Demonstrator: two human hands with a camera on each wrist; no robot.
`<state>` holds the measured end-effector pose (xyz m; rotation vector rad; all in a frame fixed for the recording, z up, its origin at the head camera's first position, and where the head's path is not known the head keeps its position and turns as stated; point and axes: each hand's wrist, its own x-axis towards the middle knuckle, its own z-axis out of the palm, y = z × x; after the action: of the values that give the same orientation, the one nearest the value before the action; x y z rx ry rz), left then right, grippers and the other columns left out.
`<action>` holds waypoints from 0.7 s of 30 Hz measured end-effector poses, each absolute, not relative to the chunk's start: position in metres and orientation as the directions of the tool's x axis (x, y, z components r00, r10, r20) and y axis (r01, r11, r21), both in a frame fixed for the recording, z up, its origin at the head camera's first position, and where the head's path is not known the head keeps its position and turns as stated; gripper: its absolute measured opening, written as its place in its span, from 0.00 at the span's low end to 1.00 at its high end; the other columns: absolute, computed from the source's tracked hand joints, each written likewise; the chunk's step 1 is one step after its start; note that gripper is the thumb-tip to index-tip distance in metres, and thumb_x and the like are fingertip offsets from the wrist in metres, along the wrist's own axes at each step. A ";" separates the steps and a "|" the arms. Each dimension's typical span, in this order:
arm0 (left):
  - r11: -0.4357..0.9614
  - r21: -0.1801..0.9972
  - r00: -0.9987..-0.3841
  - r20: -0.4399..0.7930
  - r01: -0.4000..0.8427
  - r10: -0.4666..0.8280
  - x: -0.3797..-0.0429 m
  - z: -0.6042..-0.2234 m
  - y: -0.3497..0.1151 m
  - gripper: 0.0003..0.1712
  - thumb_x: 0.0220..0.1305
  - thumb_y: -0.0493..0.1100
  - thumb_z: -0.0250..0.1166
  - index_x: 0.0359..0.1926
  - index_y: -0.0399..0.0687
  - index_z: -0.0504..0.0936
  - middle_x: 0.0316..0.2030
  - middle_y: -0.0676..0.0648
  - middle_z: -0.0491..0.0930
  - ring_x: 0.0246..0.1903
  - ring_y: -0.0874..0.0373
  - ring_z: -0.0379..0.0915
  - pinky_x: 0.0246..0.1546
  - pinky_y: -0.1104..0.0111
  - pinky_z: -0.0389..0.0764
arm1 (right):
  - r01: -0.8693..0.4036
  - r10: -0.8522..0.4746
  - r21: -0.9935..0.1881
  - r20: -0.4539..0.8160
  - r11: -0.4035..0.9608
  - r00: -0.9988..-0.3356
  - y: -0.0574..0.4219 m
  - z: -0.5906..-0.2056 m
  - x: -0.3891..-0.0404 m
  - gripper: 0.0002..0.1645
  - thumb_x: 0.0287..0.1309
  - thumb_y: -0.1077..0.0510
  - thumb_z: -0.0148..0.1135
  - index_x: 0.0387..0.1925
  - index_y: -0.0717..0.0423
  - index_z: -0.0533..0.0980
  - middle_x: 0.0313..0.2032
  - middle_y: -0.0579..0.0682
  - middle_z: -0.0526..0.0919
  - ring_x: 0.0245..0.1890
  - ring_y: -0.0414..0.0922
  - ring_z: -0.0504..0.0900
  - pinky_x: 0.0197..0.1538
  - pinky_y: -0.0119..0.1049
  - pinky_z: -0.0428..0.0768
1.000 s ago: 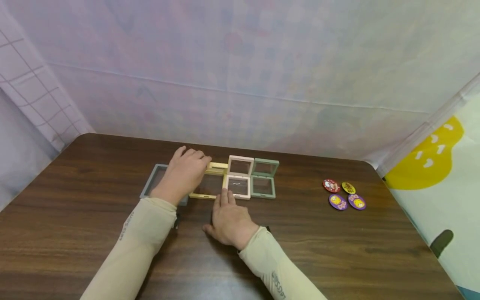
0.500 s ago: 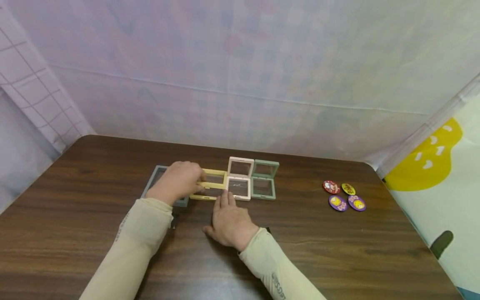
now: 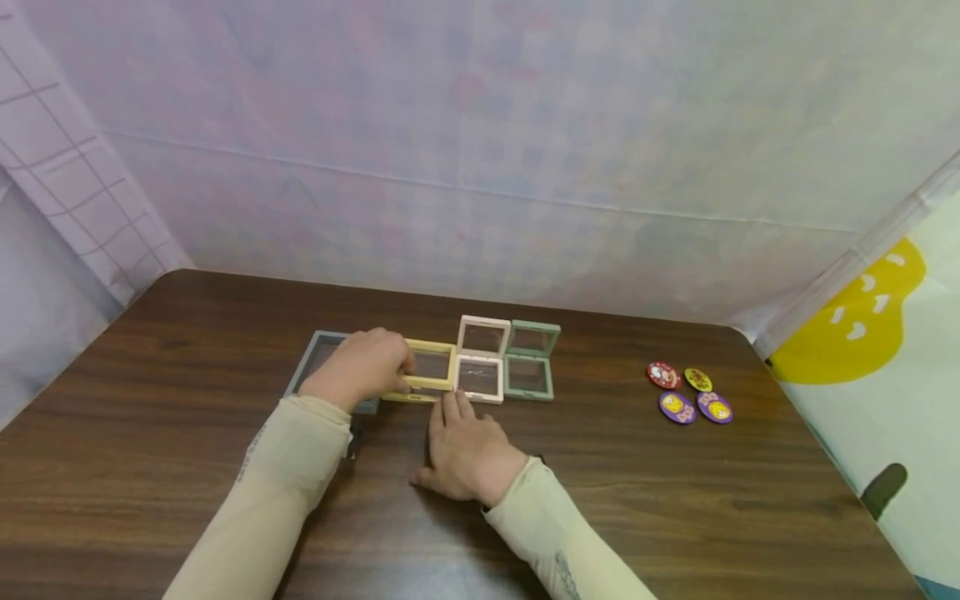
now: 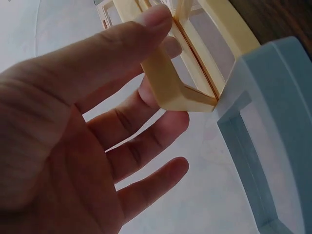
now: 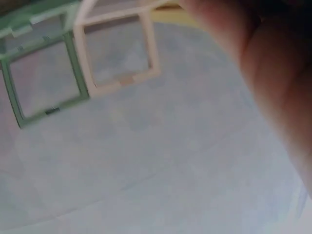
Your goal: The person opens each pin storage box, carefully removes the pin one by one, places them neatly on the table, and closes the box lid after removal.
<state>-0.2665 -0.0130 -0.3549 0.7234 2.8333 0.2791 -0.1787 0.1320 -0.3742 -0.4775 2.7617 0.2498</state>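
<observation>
In the head view my left hand (image 3: 360, 367) is at the left side of a hinged yellow display frame (image 3: 429, 384), whose lid slants over its base. The left wrist view shows the thumb and index finger pinching the lid's yellow rim (image 4: 165, 80), the other fingers loose. My right hand (image 3: 468, 450) lies with fingers extended, fingertips at the front edges of the yellow frame and the pink frame (image 3: 480, 357) beside it. The pink frame and a green frame (image 3: 528, 356) stand with lids raised. A grey-blue frame (image 3: 303, 367) is partly hidden by my left hand and wrist.
Several round badges lie at the right of the brown wooden table (image 3: 600, 500): a red one (image 3: 663, 375), a yellow one (image 3: 698, 380) and purple ones (image 3: 677, 407). A pale patterned cloth (image 3: 465, 167) hangs along the table's back edge.
My left hand has come forward from the back of the yellow frame, and the lid has swung down toward its base. My right hand has stayed nearly in place.
</observation>
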 end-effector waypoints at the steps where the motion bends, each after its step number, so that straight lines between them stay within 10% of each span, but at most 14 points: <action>1: 0.860 0.241 -0.858 -0.153 0.449 0.491 -0.266 -0.355 -0.013 0.03 0.55 0.45 0.70 0.27 0.54 0.86 0.25 0.55 0.82 0.22 0.61 0.69 0.26 0.68 0.71 | -0.364 -0.301 0.137 -0.343 0.921 -0.890 0.131 -0.371 -0.176 0.55 0.55 0.26 0.52 0.71 0.59 0.55 0.73 0.57 0.53 0.73 0.50 0.56 0.62 0.47 0.73; 6: 0.858 0.284 -0.858 -0.172 0.427 0.484 -0.266 -0.354 -0.015 0.05 0.54 0.44 0.71 0.25 0.54 0.83 0.22 0.55 0.78 0.22 0.60 0.66 0.27 0.67 0.68 | -0.476 -0.408 0.152 -0.335 0.866 -0.849 0.127 -0.345 -0.155 0.46 0.57 0.26 0.50 0.63 0.55 0.69 0.56 0.51 0.77 0.54 0.47 0.79 0.45 0.42 0.81; 14: 0.871 0.267 -0.864 -0.189 0.412 0.467 -0.268 -0.358 -0.014 0.10 0.53 0.44 0.71 0.21 0.54 0.78 0.21 0.54 0.76 0.24 0.58 0.68 0.56 0.46 0.69 | -0.503 -0.456 0.082 -0.317 0.861 -0.832 0.130 -0.337 -0.150 0.29 0.57 0.29 0.52 0.23 0.47 0.79 0.25 0.46 0.84 0.27 0.44 0.82 0.26 0.42 0.77; 21: 0.870 0.235 -0.863 -0.167 0.434 0.476 -0.267 -0.361 -0.015 0.12 0.53 0.45 0.71 0.20 0.54 0.76 0.21 0.54 0.75 0.21 0.60 0.66 0.26 0.68 0.67 | -0.479 -0.443 0.022 -0.346 0.877 -0.827 0.139 -0.329 -0.154 0.30 0.60 0.31 0.50 0.15 0.46 0.74 0.14 0.44 0.74 0.16 0.41 0.74 0.21 0.39 0.72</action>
<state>-0.2672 -0.0148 -0.3613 0.6960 2.8226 0.2795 -0.1544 0.1386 -0.3287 -0.6877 2.7148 0.1534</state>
